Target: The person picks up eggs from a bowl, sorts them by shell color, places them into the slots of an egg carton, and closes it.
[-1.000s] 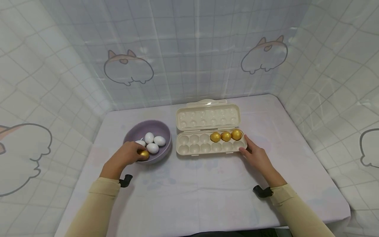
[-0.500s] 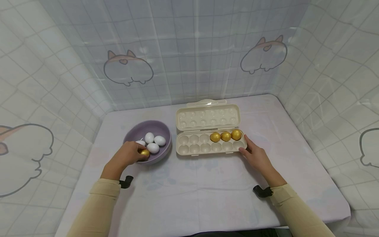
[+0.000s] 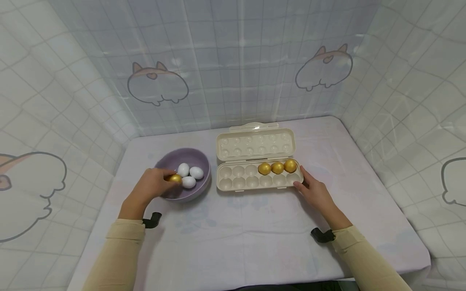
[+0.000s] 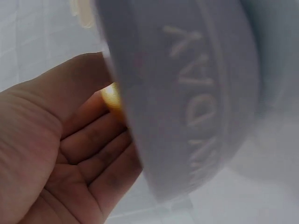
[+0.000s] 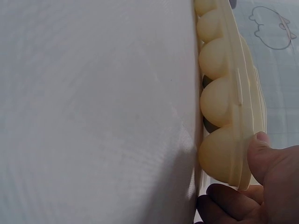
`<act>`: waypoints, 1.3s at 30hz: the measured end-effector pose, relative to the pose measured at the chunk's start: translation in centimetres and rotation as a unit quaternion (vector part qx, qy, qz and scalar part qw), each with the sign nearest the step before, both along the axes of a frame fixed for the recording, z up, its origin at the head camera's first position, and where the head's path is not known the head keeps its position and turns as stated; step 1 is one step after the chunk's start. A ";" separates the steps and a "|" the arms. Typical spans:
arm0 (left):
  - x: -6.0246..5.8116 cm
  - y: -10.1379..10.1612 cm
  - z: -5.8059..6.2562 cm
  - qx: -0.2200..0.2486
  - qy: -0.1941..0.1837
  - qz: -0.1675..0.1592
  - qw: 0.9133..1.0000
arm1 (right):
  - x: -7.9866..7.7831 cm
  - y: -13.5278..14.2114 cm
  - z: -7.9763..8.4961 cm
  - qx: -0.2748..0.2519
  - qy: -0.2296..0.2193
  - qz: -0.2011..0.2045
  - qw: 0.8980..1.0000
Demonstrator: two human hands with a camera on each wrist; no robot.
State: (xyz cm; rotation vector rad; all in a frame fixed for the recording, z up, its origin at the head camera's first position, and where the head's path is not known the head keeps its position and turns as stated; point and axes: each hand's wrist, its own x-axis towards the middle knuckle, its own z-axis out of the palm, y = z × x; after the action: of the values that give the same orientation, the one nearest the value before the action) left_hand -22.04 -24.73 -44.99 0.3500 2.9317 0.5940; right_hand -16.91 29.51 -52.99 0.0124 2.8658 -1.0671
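My left hand (image 3: 152, 185) pinches a gold egg (image 3: 176, 179) over the near left side of the purple bowl (image 3: 177, 156). In the left wrist view, the bowl's wall (image 4: 177, 107) covers the fingertips and most of that egg. Three white eggs (image 3: 188, 182) show in the bowl to the right of the hand. With its thumb on the rim and fingers at the end, my right hand (image 3: 316, 195) grips the right end of the cream egg carton (image 3: 238, 171). Three gold eggs (image 3: 277, 167) fill the right half of the carton's back row.
The carton's lid (image 3: 256, 144) lies folded back, away from the person, with a clear handle (image 3: 253, 127) at its far edge. A pale cloth (image 3: 233, 238) covers the table. Tiled-pattern curtains (image 3: 225, 64) with drawn animals hang behind and at both sides.
My left hand has lifted the gold egg slightly and shifted it up and left in the head view. One white egg is now hidden behind it. The right hand and carton stay put.
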 end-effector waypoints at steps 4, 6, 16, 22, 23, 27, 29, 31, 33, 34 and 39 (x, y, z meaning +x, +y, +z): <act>-0.2 0.3 0.7 0.021 0.000 0.010 1.000 | 0.1 0.0 0.1 0.002 -0.003 0.000 1.000; -0.4 0.4 1.0 0.028 0.000 0.011 1.000 | 0.1 -0.1 0.2 0.002 -0.003 0.000 1.000; -1.4 2.3 1.6 0.042 0.005 0.015 0.999 | 0.1 -0.2 0.2 0.003 0.008 -0.001 1.000; -1.9 3.8 1.9 0.045 0.009 0.009 0.999 | 0.1 -0.3 0.3 0.007 0.007 0.000 1.000; -2.0 4.0 1.9 0.039 0.014 0.007 0.999 | 0.2 -0.3 0.4 0.006 0.006 0.000 1.000; -2.2 5.0 1.9 0.028 0.026 0.002 0.999 | 0.2 -0.3 0.3 0.008 0.005 0.000 1.000; -2.3 5.6 2.0 0.034 0.030 -0.001 0.999 | 0.2 -0.2 0.3 0.007 0.004 0.000 1.000; -2.4 6.1 2.0 0.046 0.029 -0.004 0.998 | 0.2 -0.2 0.3 0.006 0.004 0.000 1.000; -2.5 6.7 2.0 0.056 0.030 -0.007 0.998 | 0.2 -0.1 0.3 0.006 0.004 0.001 1.000; -2.5 7.0 2.0 0.061 0.029 -0.006 0.998 | 0.2 -0.1 0.3 0.004 0.004 0.001 1.000; -2.8 8.3 2.0 0.081 0.034 -0.006 0.996 | 0.1 -0.1 0.2 0.002 0.004 0.001 1.000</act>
State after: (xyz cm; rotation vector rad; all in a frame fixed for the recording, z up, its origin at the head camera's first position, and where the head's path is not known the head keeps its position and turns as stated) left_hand -24.88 -16.41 -43.01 0.4124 2.9516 0.8380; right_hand -16.78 29.44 -52.80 0.0064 2.8749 -1.0641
